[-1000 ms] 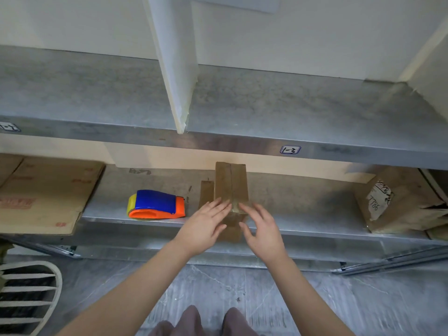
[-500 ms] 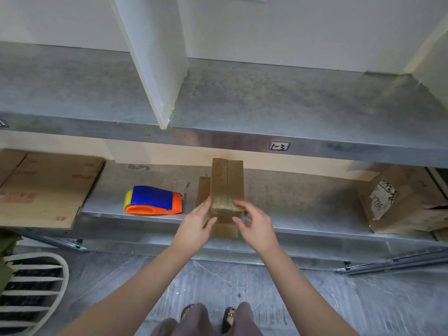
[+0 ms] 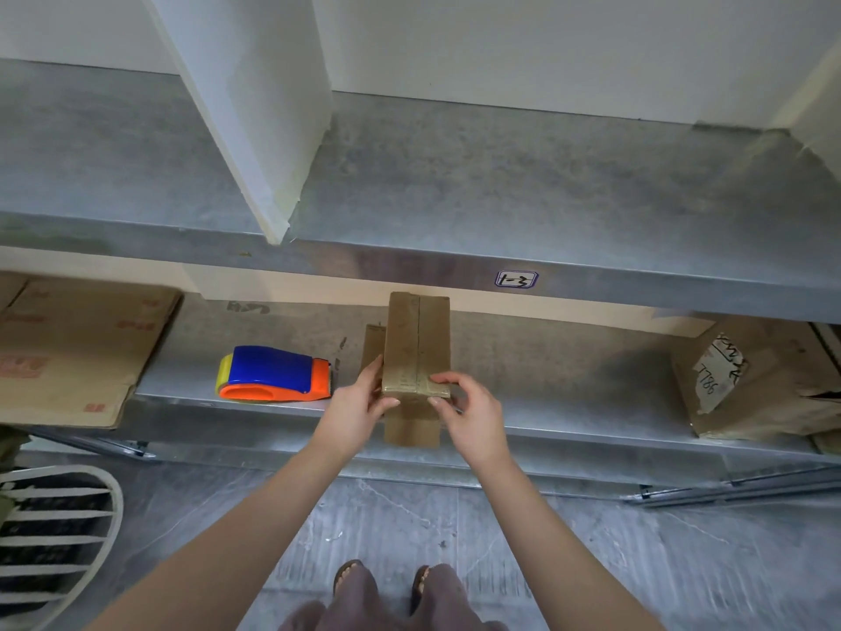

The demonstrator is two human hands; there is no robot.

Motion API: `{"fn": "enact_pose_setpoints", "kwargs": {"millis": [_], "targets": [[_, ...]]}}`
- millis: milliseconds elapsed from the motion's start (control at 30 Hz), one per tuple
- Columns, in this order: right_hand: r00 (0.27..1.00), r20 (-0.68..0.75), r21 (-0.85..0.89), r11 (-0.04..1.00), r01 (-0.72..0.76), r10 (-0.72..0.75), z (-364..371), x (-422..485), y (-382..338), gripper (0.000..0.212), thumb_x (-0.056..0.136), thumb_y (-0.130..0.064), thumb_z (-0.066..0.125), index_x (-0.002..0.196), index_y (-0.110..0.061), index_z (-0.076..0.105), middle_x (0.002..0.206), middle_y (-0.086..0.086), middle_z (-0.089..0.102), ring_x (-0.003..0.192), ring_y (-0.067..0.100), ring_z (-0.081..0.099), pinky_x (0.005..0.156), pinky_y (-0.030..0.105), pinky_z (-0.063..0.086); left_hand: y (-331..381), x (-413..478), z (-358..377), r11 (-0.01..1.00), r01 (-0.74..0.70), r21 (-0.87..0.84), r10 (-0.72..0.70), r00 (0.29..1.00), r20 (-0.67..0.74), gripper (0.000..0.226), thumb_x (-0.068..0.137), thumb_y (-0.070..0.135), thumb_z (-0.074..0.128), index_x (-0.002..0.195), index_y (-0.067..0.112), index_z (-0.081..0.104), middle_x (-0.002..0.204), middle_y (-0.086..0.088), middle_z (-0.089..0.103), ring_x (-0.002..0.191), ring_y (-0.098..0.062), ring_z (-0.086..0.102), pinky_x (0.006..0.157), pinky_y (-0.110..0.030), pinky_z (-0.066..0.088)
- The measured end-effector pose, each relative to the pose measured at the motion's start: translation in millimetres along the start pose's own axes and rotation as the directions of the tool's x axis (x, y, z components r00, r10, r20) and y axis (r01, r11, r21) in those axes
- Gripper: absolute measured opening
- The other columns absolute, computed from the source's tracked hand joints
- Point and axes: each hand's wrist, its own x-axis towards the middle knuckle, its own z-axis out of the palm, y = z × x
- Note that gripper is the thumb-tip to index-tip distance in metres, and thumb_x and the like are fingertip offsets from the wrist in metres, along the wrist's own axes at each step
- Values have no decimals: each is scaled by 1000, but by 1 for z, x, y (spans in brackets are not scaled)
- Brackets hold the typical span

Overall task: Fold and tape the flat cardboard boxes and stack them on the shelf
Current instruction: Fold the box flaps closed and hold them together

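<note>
Taped box (image 3: 416, 343) sat on lower shelf (image 3: 591, 430), right of tape dispenser (image 3: 277, 373). Left hand (image 3: 359, 403) gripped its near left corner and right hand (image 3: 473, 412) pinched the near top edge. Step likely needed the tape end rubbed flat, then a level two-handed lift.

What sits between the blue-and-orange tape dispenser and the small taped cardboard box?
Head view: a narrow brown cardboard piece just left of the taped cardboard box, the left hand holding that box's near left edge, and bare metal shelf.

Sticker (image 3: 516, 279) on upper shelf (image 3: 409, 266) edge: "1-3". Paper label (image 3: 719, 373) on right parcel (image 3: 773, 403): handwritten "T786". Red print on flat cardboard (image 3: 68, 348): illegible.
</note>
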Motion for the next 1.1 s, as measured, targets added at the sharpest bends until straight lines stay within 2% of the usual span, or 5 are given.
{"fn": "enact_pose_setpoints", "kwargs": {"millis": [300,633,733,833,1100], "targets": [[964,247,89,988,-125,100,-37,8,9,73,84,14,53,128,-43,56,130,-12,58,108,-2,63,90,22,54,-8,5,-15,982,92,-165,-61,981,185,94,81,-2,72,146,46,23,132,21,44,94,14,60,76,-4,47],[967,241,-108,992,-61,86,-34,18,-2,67,81,7,67,120,-46,53,117,-1,60,73,9,72,76,20,58,8,12,0,956,-34,290,30,999,16,97,80,15,77,150,43,17,116,-10,66,99,-24,64,92,-34,51],[970,227,-149,987,-55,88,-33,17,-2,68,75,-2,76,120,-47,52,115,-9,60,70,9,72,74,12,53,5,11,2,982,-30,189,19,998,61,101,75,16,82,151,39,20,122,-5,63,100,-19,66,96,-36,51],[974,203,-132,988,-77,103,-34,16,-4,65,71,-10,84,119,-44,56,112,-13,62,76,22,73,83,26,57,3,14,-11,993,-12,-115,32,985,171,94,79,1,76,149,40,25,137,4,55,108,2,61,98,-25,50],[990,0,-391,911,-131,143,-10,-6,-12,69,86,-31,62,146,-36,30,129,3,59,115,27,59,92,36,49,11,1,23,996,-38,-87,41,999,34,90,77,5,78,147,33,31,118,0,63,93,-4,68,87,-11,48]]}}
